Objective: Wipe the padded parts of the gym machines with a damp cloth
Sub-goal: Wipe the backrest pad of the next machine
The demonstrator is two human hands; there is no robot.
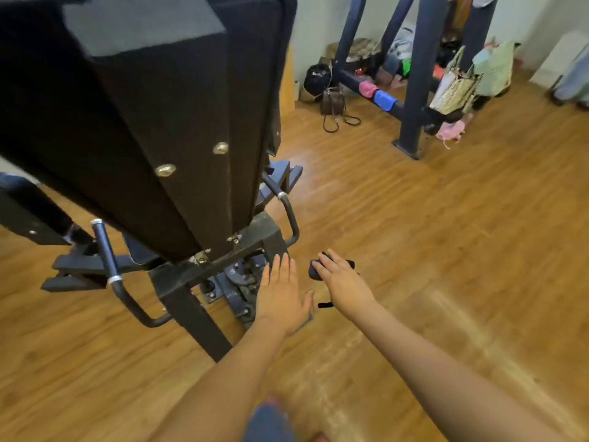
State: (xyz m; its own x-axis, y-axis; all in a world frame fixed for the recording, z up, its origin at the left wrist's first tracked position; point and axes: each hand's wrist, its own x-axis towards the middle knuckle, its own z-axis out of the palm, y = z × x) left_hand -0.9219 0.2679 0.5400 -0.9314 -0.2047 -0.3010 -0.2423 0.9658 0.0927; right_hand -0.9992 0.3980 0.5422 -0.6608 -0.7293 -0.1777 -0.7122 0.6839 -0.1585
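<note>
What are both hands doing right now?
Left hand: open, fingers straight, holding nothing.
Right hand: grips a dark cloth.

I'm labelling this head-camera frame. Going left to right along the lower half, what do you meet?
Left machine handle → black frame post → left hand → right hand gripping a dark cloth → bare wooden floor.

Both bare arms reach forward and down. The left hand lies flat, fingers straight and together. The right hand curls its fingers around something dark.
</note>
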